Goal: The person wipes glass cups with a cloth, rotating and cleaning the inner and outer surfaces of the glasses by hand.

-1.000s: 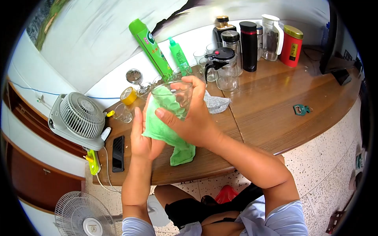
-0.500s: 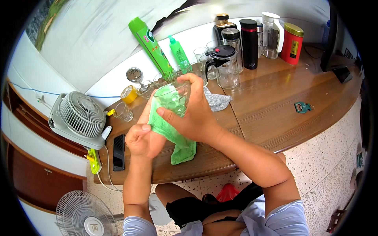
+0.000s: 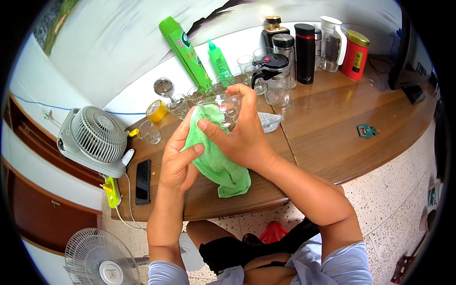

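A clear glass with a dimpled wall is held above the desk, its rim turned upward. My right hand grips it with the thumb on the near side and the fingers round the far side. In my left hand is a green cloth, pinched under the thumb and pressed against the glass's left side. The lower end of the cloth hangs down over the desk. Some of my left fingers are hidden behind the cloth.
On the wooden desk stand a glass teapot, a black flask, a red tin, a green bottle, yellow tape, a small glass, a phone, a fan and a bottle opener.
Both hands have moved slightly right with the glass and cloth. My left thumb has come down from upright and now presses on the cloth.
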The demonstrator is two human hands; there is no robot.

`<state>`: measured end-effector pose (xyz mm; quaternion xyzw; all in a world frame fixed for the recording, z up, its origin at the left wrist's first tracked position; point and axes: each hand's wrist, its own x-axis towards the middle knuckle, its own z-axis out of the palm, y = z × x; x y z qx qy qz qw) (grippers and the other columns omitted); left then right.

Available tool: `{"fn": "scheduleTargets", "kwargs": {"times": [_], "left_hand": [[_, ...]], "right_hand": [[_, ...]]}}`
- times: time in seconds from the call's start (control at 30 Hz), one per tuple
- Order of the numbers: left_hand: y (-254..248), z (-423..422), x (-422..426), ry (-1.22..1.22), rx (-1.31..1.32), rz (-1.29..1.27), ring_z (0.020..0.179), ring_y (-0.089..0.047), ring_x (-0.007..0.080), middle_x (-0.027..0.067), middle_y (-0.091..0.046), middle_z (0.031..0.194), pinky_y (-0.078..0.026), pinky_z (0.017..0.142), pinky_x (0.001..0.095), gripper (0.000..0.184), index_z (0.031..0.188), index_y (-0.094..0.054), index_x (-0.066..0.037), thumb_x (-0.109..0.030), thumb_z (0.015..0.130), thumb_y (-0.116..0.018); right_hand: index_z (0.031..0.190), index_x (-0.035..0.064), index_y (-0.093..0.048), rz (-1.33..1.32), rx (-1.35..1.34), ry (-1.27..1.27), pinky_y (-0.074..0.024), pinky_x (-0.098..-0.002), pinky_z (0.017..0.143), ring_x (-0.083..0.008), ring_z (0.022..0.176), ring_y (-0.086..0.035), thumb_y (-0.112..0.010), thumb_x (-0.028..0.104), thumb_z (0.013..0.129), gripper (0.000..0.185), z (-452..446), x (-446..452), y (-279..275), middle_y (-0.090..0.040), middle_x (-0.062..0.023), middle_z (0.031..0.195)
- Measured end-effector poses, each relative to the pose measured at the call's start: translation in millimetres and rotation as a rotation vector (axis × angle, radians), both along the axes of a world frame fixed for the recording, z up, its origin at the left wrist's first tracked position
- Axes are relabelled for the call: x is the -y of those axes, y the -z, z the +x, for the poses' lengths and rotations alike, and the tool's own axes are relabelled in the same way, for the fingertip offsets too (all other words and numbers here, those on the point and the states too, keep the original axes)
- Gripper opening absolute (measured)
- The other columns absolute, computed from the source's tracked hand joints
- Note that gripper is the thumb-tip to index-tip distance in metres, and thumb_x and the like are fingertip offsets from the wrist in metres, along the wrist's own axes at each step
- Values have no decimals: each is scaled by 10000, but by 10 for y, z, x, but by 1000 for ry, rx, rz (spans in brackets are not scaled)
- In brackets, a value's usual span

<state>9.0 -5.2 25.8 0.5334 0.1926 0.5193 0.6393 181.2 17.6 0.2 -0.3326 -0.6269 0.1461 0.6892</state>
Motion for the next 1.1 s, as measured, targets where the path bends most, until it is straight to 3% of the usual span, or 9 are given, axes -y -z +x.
{"fn": "scheduleTargets", "kwargs": {"times": [0.17, 0.27, 0.37, 0.53, 0.67, 0.77, 0.87, 0.97, 1.1], "left_hand": [[150, -164, -103, 56, 16, -40, 1448, -532, 309, 202, -592, 1506, -400, 1247, 484, 673, 1575, -465, 43, 53, 910, -571], [139, -259, -210, 317, 183, -89, 1459, -523, 326, 224, -594, 1501, -396, 1251, 497, 668, 1527, -504, 90, 32, 861, -537], [103, -264, -183, 299, 204, -163, 1471, -510, 349, 243, -572, 1522, -392, 1256, 503, 700, 1487, -518, 138, 18, 798, -507], [39, -128, -110, 208, 125, -102, 1501, -474, 354, 248, -479, 1601, -382, 1264, 495, 873, 1613, -371, 59, 96, 746, -465], [-127, 51, 31, 17, -21, -136, 1502, -465, 360, 232, -408, 1650, -346, 1278, 497, 1050, 1700, -202, -22, 143, 691, -443], [-110, 28, -14, -8, -23, -163, 1491, -474, 357, 242, -409, 1642, -371, 1259, 480, 1071, 1708, -131, -12, 127, 698, -460], [-81, -130, -88, 231, 265, -272, 1479, -483, 359, 259, -404, 1637, -397, 1238, 467, 1077, 1710, -85, -5, 114, 720, -494], [-158, -138, -61, 282, 245, -212, 1466, -493, 369, 278, -406, 1627, -406, 1228, 465, 1099, 1708, -48, 6, 100, 716, -509], [-102, -212, -119, 105, -29, -178, 1388, -578, 308, 241, -476, 1583, -473, 1169, 421, 1002, 1698, -119, 11, 110, 809, -570]], "right_hand": [[1434, -28, -342, -108, -91, -90, -532, -367, 888, -262, 1062, -552, -897, 284, 866, 854, 1, -31, 12, -452, -183, 1300], [1417, -20, -341, -176, -123, -121, -540, -373, 889, -254, 1067, -563, -898, 304, 869, 846, 19, -12, -25, -472, -186, 1275], [1403, -12, -335, -180, -208, -155, -546, -377, 894, -248, 1089, -567, -897, 313, 873, 837, 31, -71, -2, -488, -196, 1254], [1399, -8, -341, -245, -308, -239, -536, -389, 936, -254, 1109, -564, -900, 304, 868, 832, 59, -19, -65, -492, -198, 1252], [1390, -14, -373, -184, -120, -133, -529, -395, 951, -282, 1112, -570, -901, 265, 851, 805, 42, -38, -10, -497, -206, 1270], [1383, -18, -393, -116, 55, -78, -531, -405, 949, -306, 1104, -576, -899, 234, 836, 787, 44, 7, -13, -501, -213, 1279], [1379, -11, -403, -57, 120, -108, -530, -422, 945, -325, 1091, -579, -899, 210, 821, 779, 53, 4, -5, -503, -212, 1279], [1368, 11, -421, -94, 120, -154, -530, -427, 929, -323, 1080, -577, -904, 184, 795, 769, 90, -2, -19, -506, -199, 1273], [1349, 43, -445, -114, 171, -104, -530, -417, 903, -320, 1068, -570, -902, 137, 766, 747, 129, 18, -55, -515, -179, 1262]]}}
